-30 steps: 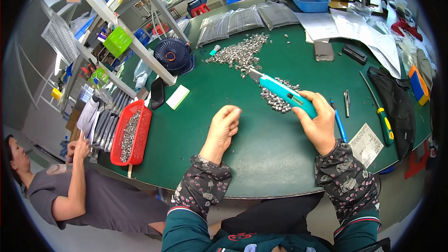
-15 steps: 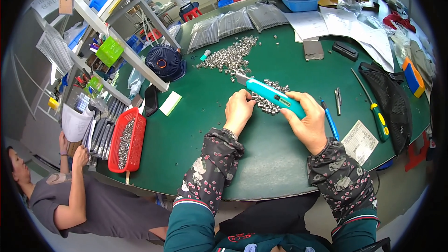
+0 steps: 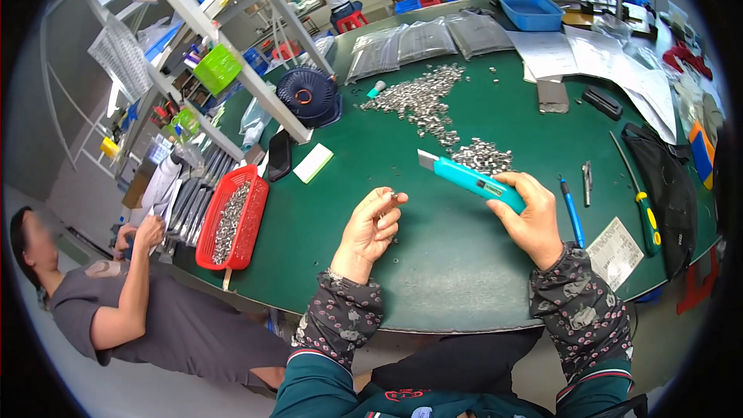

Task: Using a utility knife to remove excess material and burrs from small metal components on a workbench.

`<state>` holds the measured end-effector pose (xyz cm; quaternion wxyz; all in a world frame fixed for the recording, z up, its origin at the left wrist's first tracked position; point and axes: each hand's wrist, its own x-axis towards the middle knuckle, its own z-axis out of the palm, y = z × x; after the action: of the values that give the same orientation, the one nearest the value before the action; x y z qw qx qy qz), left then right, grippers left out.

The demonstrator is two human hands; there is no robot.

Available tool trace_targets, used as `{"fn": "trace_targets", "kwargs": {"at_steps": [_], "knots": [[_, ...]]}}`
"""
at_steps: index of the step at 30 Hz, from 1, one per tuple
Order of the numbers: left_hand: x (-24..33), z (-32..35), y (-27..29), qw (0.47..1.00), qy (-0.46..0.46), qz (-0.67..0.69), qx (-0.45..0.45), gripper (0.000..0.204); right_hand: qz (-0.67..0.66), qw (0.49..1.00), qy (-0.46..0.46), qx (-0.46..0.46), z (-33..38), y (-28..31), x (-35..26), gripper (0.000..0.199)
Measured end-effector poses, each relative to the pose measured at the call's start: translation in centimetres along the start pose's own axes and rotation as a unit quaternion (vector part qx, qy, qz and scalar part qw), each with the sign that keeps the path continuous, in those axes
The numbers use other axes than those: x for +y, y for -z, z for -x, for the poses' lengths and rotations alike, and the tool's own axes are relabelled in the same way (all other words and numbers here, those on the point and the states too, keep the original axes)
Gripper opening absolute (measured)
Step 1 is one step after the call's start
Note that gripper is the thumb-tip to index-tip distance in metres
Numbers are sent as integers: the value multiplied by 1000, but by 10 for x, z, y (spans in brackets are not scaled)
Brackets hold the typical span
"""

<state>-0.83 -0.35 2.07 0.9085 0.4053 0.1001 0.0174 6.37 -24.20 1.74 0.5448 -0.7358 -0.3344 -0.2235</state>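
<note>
Knife (image 3: 470, 179) work like this probably goes best with the blade pointed away from the other hand and the small part held at the fingertips, well clear of the edge. It is a teal box cutter with a short grey blade showing at its left end. It sits above the green table (image 3: 433, 263), slanting up toward the left, just in front of the small heap of metal pieces (image 3: 481, 156).

The right hand (image 3: 530, 217) is wrapped around the knife's rear end, fingers closed on the handle. Left of the knife, the left hand (image 3: 373, 226) is raised with its fingertips pinched on one tiny shiny piece (image 3: 396, 196); what kind of part it is cannot be told. A steady pinch seems wise, as the piece looks easy to drop.

Behind the knife, a larger scatter of metal pieces (image 3: 422, 97) spreads across the table. Right of the knife lie a blue pen (image 3: 573, 213), a screwdriver (image 3: 638, 197) with a green and yellow handle, and a black bag (image 3: 669, 186). Far left of the knife, a red basket (image 3: 232, 220) of similar pieces rests at the table's edge, beside a seated person (image 3: 116, 302).
</note>
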Motion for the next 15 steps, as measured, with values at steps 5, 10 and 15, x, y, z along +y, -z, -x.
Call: {"fn": "trace_targets", "kwargs": {"at_steps": [5,10,15], "knots": [[-1,4,10,998,-53,-7,-35,7,-66,990,-75,-104,4,-5,-1,27],[-4,-1,17,998,-42,-28,-46,13,-178,940,-221,-187,4,-4,-7,24],[-6,-2,15,996,-61,-45,-47,13,-194,925,-240,-223,3,-2,-11,21]]}}
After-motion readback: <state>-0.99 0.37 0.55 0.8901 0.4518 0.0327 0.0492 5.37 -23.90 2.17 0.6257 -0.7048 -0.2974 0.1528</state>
